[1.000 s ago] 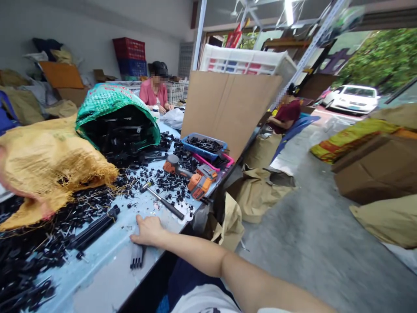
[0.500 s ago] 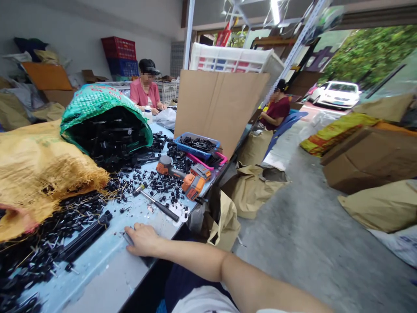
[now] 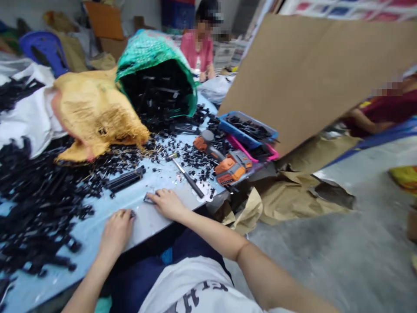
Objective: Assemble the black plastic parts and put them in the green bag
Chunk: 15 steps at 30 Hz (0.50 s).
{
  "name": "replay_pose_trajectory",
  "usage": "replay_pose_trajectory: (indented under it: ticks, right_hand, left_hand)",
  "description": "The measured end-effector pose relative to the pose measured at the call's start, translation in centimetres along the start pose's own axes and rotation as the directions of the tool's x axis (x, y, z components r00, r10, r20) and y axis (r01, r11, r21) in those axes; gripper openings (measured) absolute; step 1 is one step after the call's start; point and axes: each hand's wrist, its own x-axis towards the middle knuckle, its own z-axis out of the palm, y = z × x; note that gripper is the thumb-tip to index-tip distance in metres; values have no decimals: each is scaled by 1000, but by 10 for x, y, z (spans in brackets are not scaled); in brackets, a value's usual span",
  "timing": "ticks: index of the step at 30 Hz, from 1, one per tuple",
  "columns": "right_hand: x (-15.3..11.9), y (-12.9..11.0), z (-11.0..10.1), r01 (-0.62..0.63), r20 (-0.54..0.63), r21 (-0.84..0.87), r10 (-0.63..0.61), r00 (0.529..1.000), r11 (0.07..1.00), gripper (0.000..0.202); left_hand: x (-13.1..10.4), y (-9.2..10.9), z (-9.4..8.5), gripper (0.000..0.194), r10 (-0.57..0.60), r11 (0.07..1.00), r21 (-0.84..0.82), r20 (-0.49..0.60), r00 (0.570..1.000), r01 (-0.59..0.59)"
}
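- Below center, the right hand (image 3: 170, 204) grips a dark plastic part (image 3: 148, 199) on the worktable (image 3: 145, 226).
- At lower left, the left hand (image 3: 116, 230) curls, its hold unclear.
- Near center lies a hammer (image 3: 192, 182).

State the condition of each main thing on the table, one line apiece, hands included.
Black parts: heaped loose.
Green woven sack: on its side, open, holding black parts.
Yellow woven sack: slumped, frayed.
Blue basket: open-topped, holding black parts.
Pink basket: partly covered by blue basket.
Hammer: lying flat, unheld.
Cordless power tool: lying down, unheld.
Left hand: on the table, grip unclear.
Right hand: touching a dark piece.
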Motion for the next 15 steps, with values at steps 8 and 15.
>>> replay_pose_trajectory:
  ticks: [8, 15]
  right_hand:
    - [3, 5, 14, -97, 24, 837, 140, 990, 539, 48]
    - [5, -13, 16, -169, 177, 956, -10, 984, 240, 59]
  left_hand:
    - [-28, 25, -13, 40, -221, 860, -474, -17, 975, 187]
    - [-17, 49, -20, 39, -346, 628, -757, -64, 936, 180]
